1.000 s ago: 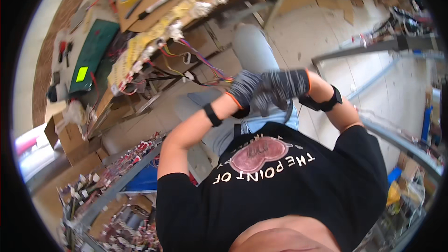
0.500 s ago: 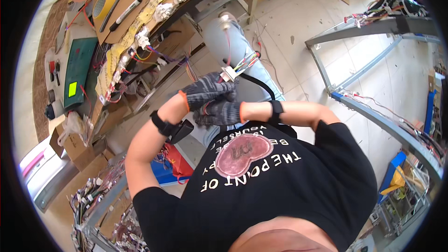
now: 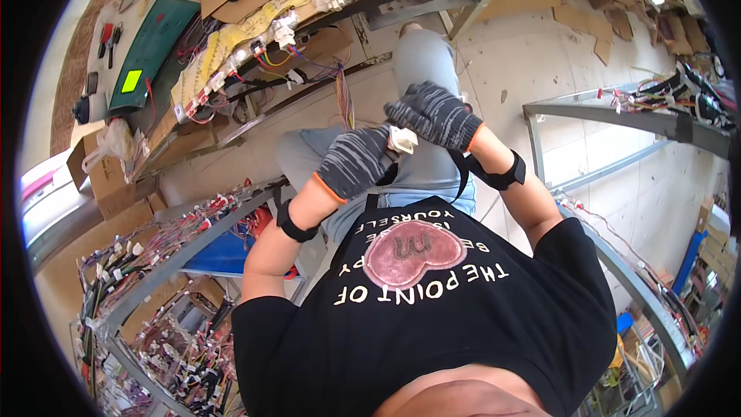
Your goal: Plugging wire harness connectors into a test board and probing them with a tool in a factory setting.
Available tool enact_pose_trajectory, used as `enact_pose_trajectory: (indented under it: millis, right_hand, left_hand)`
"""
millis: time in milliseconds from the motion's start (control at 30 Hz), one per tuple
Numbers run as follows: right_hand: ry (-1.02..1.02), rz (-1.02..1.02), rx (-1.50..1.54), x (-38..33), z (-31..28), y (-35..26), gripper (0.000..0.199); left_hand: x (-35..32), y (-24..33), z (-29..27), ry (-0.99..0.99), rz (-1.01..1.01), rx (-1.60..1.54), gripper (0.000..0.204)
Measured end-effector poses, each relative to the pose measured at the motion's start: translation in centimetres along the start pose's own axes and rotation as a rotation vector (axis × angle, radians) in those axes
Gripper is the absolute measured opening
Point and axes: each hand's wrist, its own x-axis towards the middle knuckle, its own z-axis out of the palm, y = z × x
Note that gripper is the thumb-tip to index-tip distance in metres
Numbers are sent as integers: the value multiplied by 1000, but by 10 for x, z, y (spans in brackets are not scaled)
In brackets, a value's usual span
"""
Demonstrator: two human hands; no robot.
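Both my grey-gloved left hand (image 3: 353,162) and right hand (image 3: 434,114) clamped, it seemed, one small white plastic connector (image 3: 401,139) mid-frame; seating it needed steadier alignment.

Small white plastic connector (image 3: 402,139) pinched between gloved hands.

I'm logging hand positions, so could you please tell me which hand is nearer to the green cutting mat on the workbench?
Left. The left hand is on the mat's side, across the wire harnesses from the green cutting mat; the right hand is farther off, beyond the small white connector.
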Motion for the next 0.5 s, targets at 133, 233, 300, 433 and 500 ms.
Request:
enact_pose_trajectory:
  millis: [133, 233, 300, 433, 500]
  right_hand:
    - [-129, 196, 1393, 19, -1, -19, 31]
    - [79, 293, 1195, 25, 7, -19, 32]
    - [394, 414, 370, 22, 5, -20, 35]
    - [-222, 418, -488, -3, -24, 0, 45]
    - [-164, 428, 49, -23, -6, 24, 44]
  left_hand:
    - [-2, 15, -2, -170, -38, 294, 21]
    - [2, 22, -2, -143, -95, 344, 27]
    - [-2, 17, -1, -101, -99, 317, 27]
    - [-2, 9, -2, 101, -57, 173, 28]
    - [4, 13, -5, 245, 31, 178, 31]
